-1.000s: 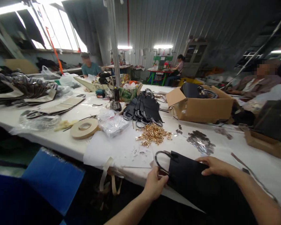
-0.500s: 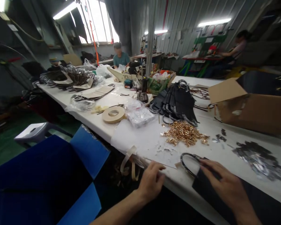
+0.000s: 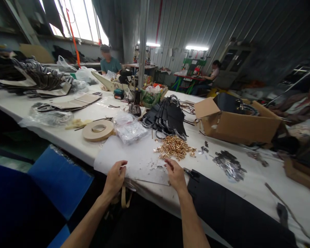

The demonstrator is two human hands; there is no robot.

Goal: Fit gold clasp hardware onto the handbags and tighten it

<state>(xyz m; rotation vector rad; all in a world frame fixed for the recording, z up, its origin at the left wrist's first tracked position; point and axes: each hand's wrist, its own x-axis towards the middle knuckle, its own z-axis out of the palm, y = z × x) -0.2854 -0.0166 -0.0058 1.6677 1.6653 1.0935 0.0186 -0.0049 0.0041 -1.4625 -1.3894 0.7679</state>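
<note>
My left hand [image 3: 115, 177] hovers at the table's front edge, over a white sheet [image 3: 136, 156]. Its fingers are loosely curled, the thumb a little apart from them, and I see nothing between them. My right hand [image 3: 176, 175] is just in front of a heap of small gold-coloured metal fittings [image 3: 175, 147]. Its fingers are bent, their tips slightly apart, with no object visible in them. Right of that hand a long black panel [image 3: 229, 206] lies flat over the table edge, a metal fitting at its near end. Dark scraps [image 3: 156, 166] are scattered between my hands.
A tape roll [image 3: 98, 130], a clear plastic bag of parts [image 3: 131, 130] and black handled pieces [image 3: 167, 115] lie behind. Flat silver pieces [image 3: 229, 164] and a cardboard box [image 3: 243, 122] are to the right. A blue box [image 3: 59, 179] stands lower left. Other people sit farther back.
My right hand has let go of the black panel's looped end and moved left to the gold fittings. My left hand has lifted toward the sheet. The view has swung right.
</note>
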